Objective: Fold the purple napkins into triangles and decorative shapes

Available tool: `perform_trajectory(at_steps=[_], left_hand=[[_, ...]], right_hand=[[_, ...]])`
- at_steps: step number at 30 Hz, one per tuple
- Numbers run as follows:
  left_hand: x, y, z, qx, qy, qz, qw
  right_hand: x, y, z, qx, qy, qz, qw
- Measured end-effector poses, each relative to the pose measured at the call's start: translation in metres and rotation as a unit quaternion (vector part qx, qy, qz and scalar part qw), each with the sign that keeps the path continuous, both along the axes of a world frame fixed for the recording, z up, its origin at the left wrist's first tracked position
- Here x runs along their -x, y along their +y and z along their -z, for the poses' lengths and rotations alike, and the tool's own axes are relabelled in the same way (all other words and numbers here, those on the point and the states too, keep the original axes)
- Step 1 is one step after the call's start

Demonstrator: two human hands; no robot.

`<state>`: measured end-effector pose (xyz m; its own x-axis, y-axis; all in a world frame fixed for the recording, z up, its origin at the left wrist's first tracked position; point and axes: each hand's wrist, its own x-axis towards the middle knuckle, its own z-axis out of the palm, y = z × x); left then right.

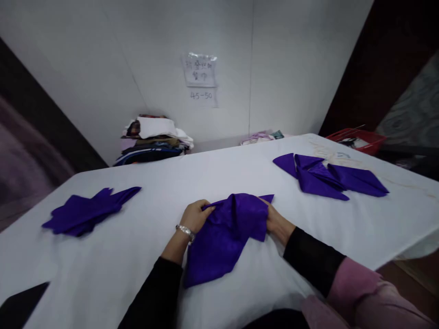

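A purple cloth napkin [222,237] lies bunched on the white-covered table [113,256] right in front of me. My left hand [195,215], with a silver bracelet at the wrist, pinches the napkin's upper left edge. My right hand [276,221] grips the napkin's right side, its fingers partly hidden under the raised fold. Both hands are closed on the cloth.
A pile of purple napkins [87,211] lies at the left, and folded purple napkins [329,177] lie at the right. A stack of folded clothes [152,139] sits by the far wall under a paper note [200,71]. A red basket [356,139] stands at the far right.
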<state>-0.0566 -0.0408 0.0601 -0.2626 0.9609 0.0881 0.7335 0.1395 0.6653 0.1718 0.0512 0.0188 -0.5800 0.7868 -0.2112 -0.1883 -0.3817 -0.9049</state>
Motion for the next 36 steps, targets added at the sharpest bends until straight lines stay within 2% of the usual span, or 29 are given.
perform_trajectory(at_steps=[3,8,12,16,20,25,28,30,33,36], left_hand=[[-0.002,-0.002,-0.004,-0.004,-0.070,-0.008,0.998],[0.013,0.000,-0.001,-0.009,-0.126,-0.094,0.988],[0.036,0.001,0.011,-0.001,-0.123,-0.160,0.979],[0.049,-0.001,0.017,0.003,-0.109,-0.199,0.974],[0.049,-0.002,0.018,-0.006,-0.075,-0.212,0.974],[0.038,-0.002,0.007,-0.061,-0.004,-0.231,0.971],[0.017,-0.004,-0.007,-0.136,0.056,-0.200,0.969],[-0.002,-0.005,-0.012,-0.146,0.089,-0.146,0.974],[-0.034,-0.006,-0.008,-0.053,0.096,-0.050,0.993],[-0.061,-0.008,0.008,0.028,0.126,0.006,0.992]], right_hand=[[-0.006,0.001,-0.002,0.058,0.038,-0.019,0.997],[-0.015,0.005,-0.012,0.103,0.090,0.004,0.991],[-0.014,0.007,-0.010,0.030,0.074,-0.023,0.997],[-0.010,0.005,0.001,-0.063,-0.009,-0.007,0.998],[-0.006,0.002,0.009,-0.145,-0.065,-0.010,0.987],[-0.006,0.000,0.001,-0.147,-0.044,-0.020,0.988],[-0.008,0.002,0.000,-0.141,-0.020,-0.007,0.990],[-0.008,0.006,0.004,-0.148,-0.018,0.008,0.989],[-0.006,0.010,0.014,-0.178,-0.036,0.034,0.983],[-0.003,0.008,0.021,-0.249,-0.064,0.024,0.966]])
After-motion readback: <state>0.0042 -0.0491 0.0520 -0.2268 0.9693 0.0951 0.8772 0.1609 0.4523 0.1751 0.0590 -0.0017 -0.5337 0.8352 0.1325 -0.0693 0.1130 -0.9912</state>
